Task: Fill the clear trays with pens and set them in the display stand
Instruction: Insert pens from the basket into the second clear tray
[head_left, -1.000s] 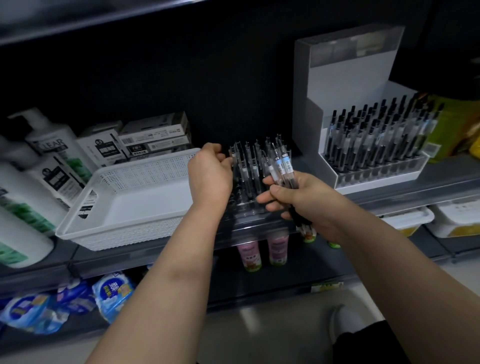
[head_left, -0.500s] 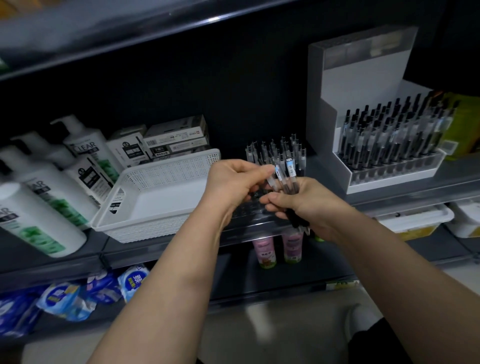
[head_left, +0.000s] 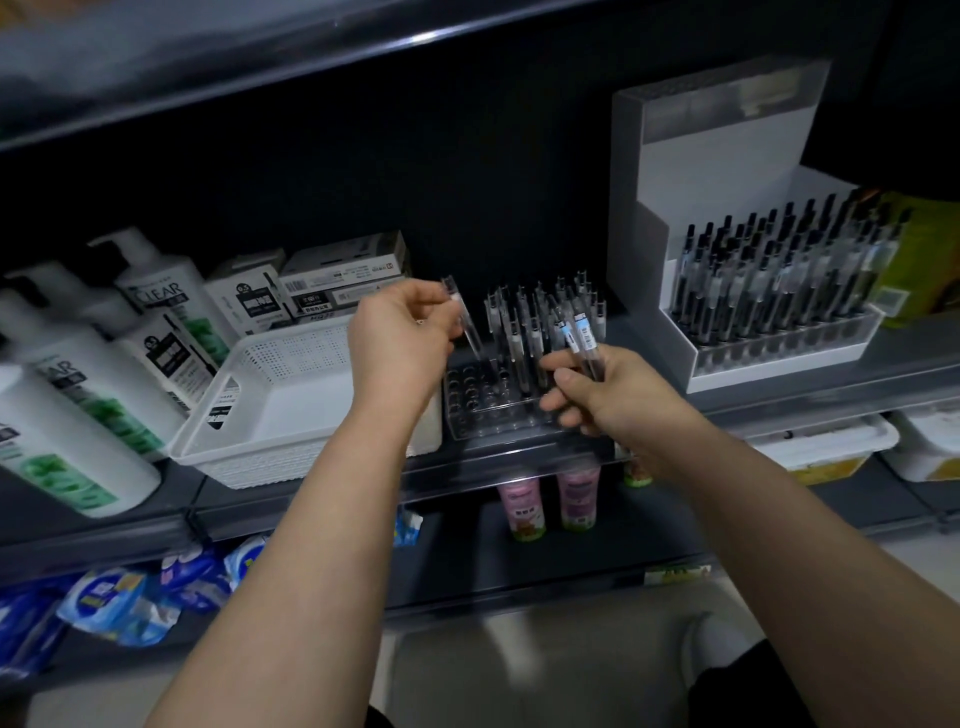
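The right hand is nearest, its fingers closed around a bundle of clear plastic pens with blue-white labels. Left of it, the left hand pinches one clear pen, tilted over empty holes of the clear plastic tray on the grey shelf. At far right is the white display stand, holding black-capped pens.

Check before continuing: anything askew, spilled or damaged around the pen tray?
Nothing stands out. Pens in the clear tray stand upright; the left hand holds one pen tilted over empty holes; the right hand grips spares.
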